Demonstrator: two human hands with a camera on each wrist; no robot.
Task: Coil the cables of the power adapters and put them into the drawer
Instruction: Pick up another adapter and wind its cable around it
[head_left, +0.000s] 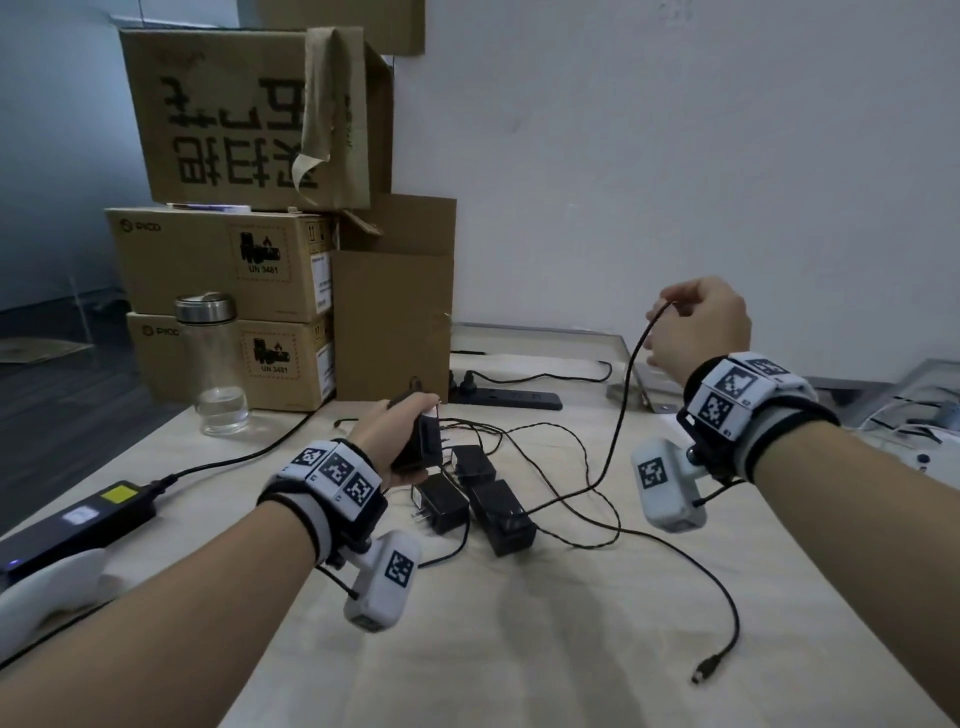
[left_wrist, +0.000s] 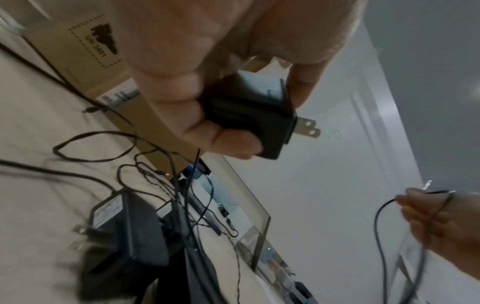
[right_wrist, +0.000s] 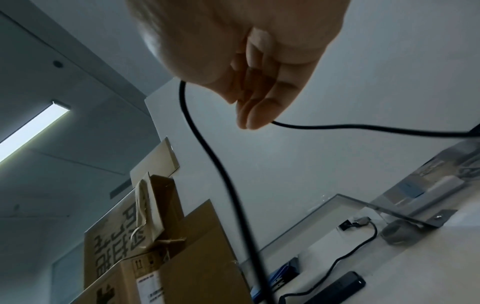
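My left hand (head_left: 402, 436) grips a black power adapter (head_left: 415, 441) just above the table; in the left wrist view the adapter (left_wrist: 249, 115) shows its two metal prongs pointing right. My right hand (head_left: 696, 322) is raised high at the right and pinches a thin black cable (head_left: 621, 410) that hangs down to the table. In the right wrist view the cable (right_wrist: 207, 148) runs through the hand (right_wrist: 249, 82). Three more black adapters (head_left: 498, 512) lie on the table between my arms, with tangled cables (head_left: 571, 467). One cable ends in a plug (head_left: 704, 675) near the front. No drawer is in view.
Stacked cardboard boxes (head_left: 234, 270) stand at the back left, with a glass bottle (head_left: 213, 364) in front. A black power strip (head_left: 509, 397) lies by the wall. A large black power brick (head_left: 78, 525) and a white object (head_left: 47, 587) sit at the left edge. A clear acrylic stand (head_left: 623, 364) is at the back right.
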